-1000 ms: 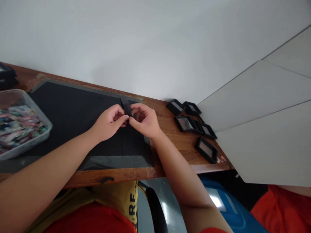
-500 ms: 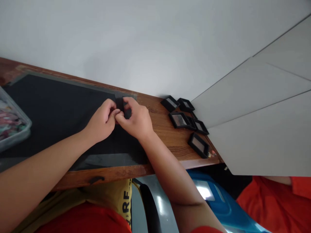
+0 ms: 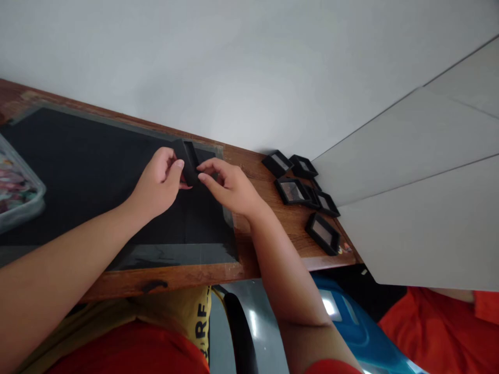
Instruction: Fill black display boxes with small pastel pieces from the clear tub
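1. Thumbs have moved apart: left hand (image 3: 156,179) pinches a small black boxy thing, maybe card (image 3: 188,162).
2. Right hand (image 3: 236,191): finger and thumb apart, by its right edge.
3. Probably light, stiff; hold its sides.
4. It's over the far right of the flat black papery mat (image 3: 93,156).

small black box (image 3: 189,162) in the left hand (image 3: 158,183) over a black mat (image 3: 97,166), right hand (image 3: 234,188) beside it

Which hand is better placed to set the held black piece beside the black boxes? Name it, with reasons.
Likely the right hand: it lies nearer the black boxes, with fingertips at the black piece. The left hand holds that piece but sits farther away.
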{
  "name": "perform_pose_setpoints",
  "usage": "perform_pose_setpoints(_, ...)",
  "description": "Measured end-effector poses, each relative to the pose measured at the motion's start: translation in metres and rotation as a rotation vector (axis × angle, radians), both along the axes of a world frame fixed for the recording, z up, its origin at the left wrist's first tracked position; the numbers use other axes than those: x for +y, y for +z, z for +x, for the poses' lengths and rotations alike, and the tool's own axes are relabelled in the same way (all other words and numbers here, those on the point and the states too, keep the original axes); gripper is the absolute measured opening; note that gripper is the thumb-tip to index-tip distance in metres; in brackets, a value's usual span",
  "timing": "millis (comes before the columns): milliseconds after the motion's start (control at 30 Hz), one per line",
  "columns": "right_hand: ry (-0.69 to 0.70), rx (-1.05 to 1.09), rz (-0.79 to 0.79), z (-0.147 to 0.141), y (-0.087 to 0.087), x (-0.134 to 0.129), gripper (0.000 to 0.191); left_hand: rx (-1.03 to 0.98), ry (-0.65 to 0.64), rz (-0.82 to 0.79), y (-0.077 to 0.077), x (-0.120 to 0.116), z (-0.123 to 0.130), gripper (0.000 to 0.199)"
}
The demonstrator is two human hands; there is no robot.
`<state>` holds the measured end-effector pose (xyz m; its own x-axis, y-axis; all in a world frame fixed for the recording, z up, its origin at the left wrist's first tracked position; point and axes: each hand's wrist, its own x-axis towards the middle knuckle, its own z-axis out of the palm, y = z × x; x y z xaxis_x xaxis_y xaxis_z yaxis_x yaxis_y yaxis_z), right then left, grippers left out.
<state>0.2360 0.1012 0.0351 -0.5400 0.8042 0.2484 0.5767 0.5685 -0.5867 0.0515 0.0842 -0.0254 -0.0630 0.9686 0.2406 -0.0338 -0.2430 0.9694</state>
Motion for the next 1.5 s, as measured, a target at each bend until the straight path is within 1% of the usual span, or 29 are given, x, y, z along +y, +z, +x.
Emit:
perform_pose_setpoints(100,0.078,0.091,-0.028,0.005,-0.007,0.008,0.023,-0.061,-0.045,-0.014,0.004,0.0,0.0,0.016)
perform_pose_setpoints(233,0.125,0.137,-0.033,0.0,-0.01,0.007,0.018,-0.096,-0.1,-0.053,0.01,-0.002,-0.001,0.018)
perform_pose_setpoints(333,0.139,0.156,-0.073,-0.001,-0.009,0.004,0.02,-0.06,-0.132,-0.069,0.011,-0.003,-0.005,0.018)
perform_pose_setpoints(467,0.163,0.184,-0.119,0.001,-0.008,0.005,0.02,-0.005,-0.142,-0.036,0.01,-0.004,-0.01,0.022)
perform_pose_setpoints(600,0.179,0.202,-0.144,0.003,-0.009,0.007,0.021,0.001,-0.162,-0.015,0.011,-0.003,-0.011,0.025)
perform_pose_setpoints(800,0.187,0.241,-0.194,0.002,-0.012,0.01,0.021,-0.016,-0.128,0.005,0.011,-0.004,-0.008,0.025)
perform_pose_setpoints(967,0.196,0.258,-0.261,0.002,-0.007,0.005,0.02,-0.055,-0.045,-0.02,0.015,-0.007,0.0,0.023)
perform_pose_setpoints(1100,0.154,0.276,-0.258,-0.002,-0.005,0.001,0.026,-0.076,-0.003,-0.032,0.02,-0.008,0.003,0.023)
perform_pose_setpoints(1167,0.135,0.289,-0.277,-0.005,-0.006,0.0,0.027,-0.083,0.009,-0.041,0.021,-0.009,0.003,0.023)
perform_pose_setpoints(1300,0.158,0.323,-0.358,-0.006,-0.009,0.001,0.028,-0.098,-0.004,-0.052,0.021,-0.01,0.001,0.021)
perform_pose_setpoints(1400,0.152,0.32,-0.326,-0.003,-0.009,0.004,0.026,-0.116,-0.026,-0.044,0.02,-0.009,-0.001,0.02)
perform_pose_setpoints(1500,0.073,0.284,-0.167,0.002,-0.009,0.009,0.015,-0.137,-0.024,-0.06,0.019,-0.006,-0.004,0.022)
